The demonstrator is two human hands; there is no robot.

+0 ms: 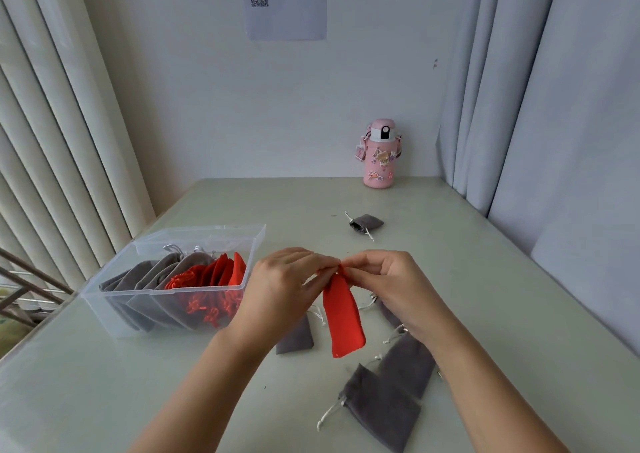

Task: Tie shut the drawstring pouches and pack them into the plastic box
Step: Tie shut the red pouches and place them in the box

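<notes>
Both the left hand (284, 279) and the right hand (384, 279) pinch the neck of a red drawstring pouch (344, 317), which hangs above the surface (138, 383). It hangs just right of the clear plastic box (114, 309), which holds grey and red pouches.

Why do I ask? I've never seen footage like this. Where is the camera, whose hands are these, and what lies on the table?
No machine here: a person works bare-handed, filmed by one wide-angle camera on their head, looking down. The left hand and right hand pinch the top of a flat red fabric drawstring pouch, which hangs between them. On the pale table lie several grey fabric pouches. The clear plastic box on the left holds grey and red ones. A pink bottle stands at the back.
</notes>
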